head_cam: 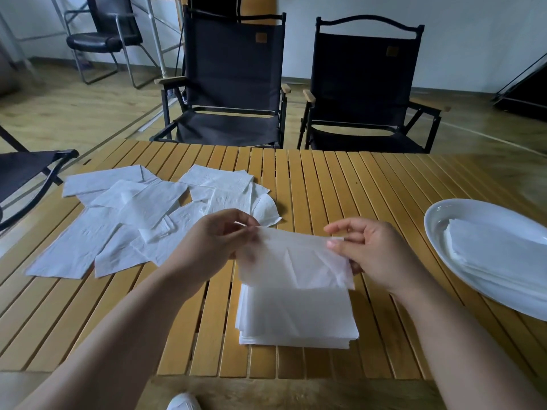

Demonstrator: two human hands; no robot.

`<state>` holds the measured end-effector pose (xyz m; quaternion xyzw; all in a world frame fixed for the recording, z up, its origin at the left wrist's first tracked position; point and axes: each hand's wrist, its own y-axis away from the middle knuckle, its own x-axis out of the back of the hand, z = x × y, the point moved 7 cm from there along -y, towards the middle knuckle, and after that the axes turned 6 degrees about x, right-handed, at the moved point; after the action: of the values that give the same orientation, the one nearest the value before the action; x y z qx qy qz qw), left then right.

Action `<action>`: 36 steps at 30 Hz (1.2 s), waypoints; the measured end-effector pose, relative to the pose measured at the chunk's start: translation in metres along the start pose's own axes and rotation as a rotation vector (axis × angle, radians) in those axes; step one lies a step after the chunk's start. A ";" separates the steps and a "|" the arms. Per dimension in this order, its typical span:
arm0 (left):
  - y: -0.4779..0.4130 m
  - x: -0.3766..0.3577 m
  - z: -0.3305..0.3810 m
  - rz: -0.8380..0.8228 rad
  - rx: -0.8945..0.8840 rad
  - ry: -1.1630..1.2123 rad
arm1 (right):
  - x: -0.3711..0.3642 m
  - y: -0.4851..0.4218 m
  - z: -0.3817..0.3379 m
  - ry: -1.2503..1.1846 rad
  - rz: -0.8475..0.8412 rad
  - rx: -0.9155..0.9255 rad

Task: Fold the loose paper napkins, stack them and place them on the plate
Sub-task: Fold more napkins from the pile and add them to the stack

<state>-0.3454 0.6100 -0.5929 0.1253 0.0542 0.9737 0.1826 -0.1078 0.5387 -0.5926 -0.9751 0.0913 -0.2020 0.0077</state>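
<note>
Holding one napkin (296,261) up by its far edge right now, both hands on the same job: the left hand (216,244) pinches the left corner between thumb and fingertips, the right hand (373,255) pinches the right corner the same way, other fingers loosely curled. So the pinched edge runs 9 to 3 between the hands. The sheet droops toward 6 o'clock, its lower part lying on the stack (296,318) of folded ones, which sits on the slatted table (370,187) right under the hands. That's the bit that matters imo: the stack is dead at 6 o'clock from the grip and squared up the same way as the sheet. Bringing the held edge straight back toward the body should lay it flush with no twisting. The loose napkins (133,220) are spread out at about 10 o'clock, well apart from the stack and nearer the left hand. The plate (450,213) sits at 3 o'clock, nearer the right hand, and already has a folded batch (497,255) in it. My guess is somewhere past halfway, with a fair pile to go.
</note>
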 end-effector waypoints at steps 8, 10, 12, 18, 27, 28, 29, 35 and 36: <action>0.002 -0.016 -0.026 -0.289 0.155 -0.276 | -0.005 0.018 0.030 0.245 -0.297 -0.238; 0.001 -0.019 -0.029 -0.296 0.148 -0.390 | -0.008 0.016 0.032 0.281 -0.300 -0.242; -0.001 -0.021 -0.032 -0.297 0.118 -0.494 | -0.010 0.014 0.032 0.291 -0.294 -0.230; -0.007 -0.020 -0.035 -0.254 0.036 -0.722 | -0.007 0.012 0.034 0.373 -0.260 -0.215; -0.015 -0.006 -0.048 -0.202 0.039 -0.777 | -0.013 0.006 0.021 0.633 -0.181 -0.300; -0.016 0.002 -0.046 -0.145 0.030 -0.732 | -0.016 0.003 0.014 0.648 -0.134 -0.268; -0.017 0.011 -0.045 -0.082 0.016 -0.676 | -0.022 0.000 0.007 0.648 -0.079 -0.223; -0.023 0.067 -0.062 0.265 0.037 -0.559 | -0.107 -0.030 -0.020 0.603 0.008 0.065; -0.024 0.073 -0.068 0.294 0.051 -0.593 | -0.120 -0.034 -0.020 0.610 0.001 0.066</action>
<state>-0.4207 0.6547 -0.6453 0.4143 0.0042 0.9090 0.0450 -0.2178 0.5941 -0.6192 -0.8687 0.0833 -0.4882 0.0118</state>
